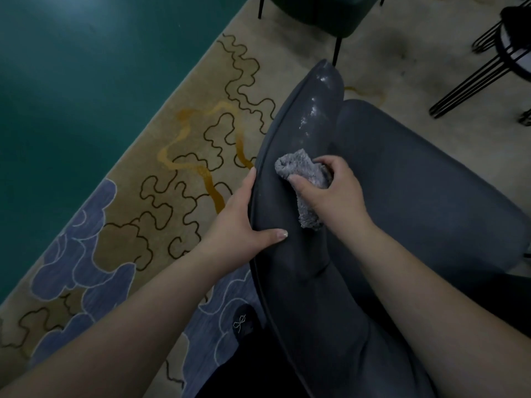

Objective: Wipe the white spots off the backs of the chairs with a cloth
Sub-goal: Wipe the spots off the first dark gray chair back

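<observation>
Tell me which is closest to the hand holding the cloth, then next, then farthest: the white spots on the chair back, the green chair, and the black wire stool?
From the right hand, in the head view:
1. White spots, just ahead on the grey chair back.
2. Green chair, beyond, at the top.
3. Black wire stool, far off, upper right corner.

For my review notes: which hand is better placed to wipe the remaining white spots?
Right hand: it holds the cloth just below the white spots; left hand steadies the chair back.

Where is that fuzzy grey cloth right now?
The fuzzy grey cloth is bunched in the right hand, pressed against the dark grey chair back, just below the white spots.
</observation>
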Action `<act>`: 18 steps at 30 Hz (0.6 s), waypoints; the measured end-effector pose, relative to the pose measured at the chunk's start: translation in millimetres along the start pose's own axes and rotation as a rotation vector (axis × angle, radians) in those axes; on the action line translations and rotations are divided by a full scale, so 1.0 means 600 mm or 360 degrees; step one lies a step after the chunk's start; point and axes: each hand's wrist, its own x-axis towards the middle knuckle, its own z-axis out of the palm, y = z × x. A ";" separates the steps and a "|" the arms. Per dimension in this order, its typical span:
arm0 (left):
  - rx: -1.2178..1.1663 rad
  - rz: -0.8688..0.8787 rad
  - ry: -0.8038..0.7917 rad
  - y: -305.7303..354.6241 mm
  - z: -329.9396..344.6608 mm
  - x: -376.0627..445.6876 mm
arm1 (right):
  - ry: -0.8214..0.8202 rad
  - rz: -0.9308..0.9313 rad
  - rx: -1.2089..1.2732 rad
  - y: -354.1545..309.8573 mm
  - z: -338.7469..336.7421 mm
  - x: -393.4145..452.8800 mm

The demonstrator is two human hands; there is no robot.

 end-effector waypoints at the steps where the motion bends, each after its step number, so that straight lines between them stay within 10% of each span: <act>1: 0.0000 0.0004 0.0004 0.000 0.000 0.000 | -0.0010 -0.0003 -0.0060 0.002 0.001 -0.001; 18: 0.0067 0.0046 0.0050 -0.001 0.002 -0.005 | -0.0033 -0.0417 -0.0196 -0.016 -0.006 -0.008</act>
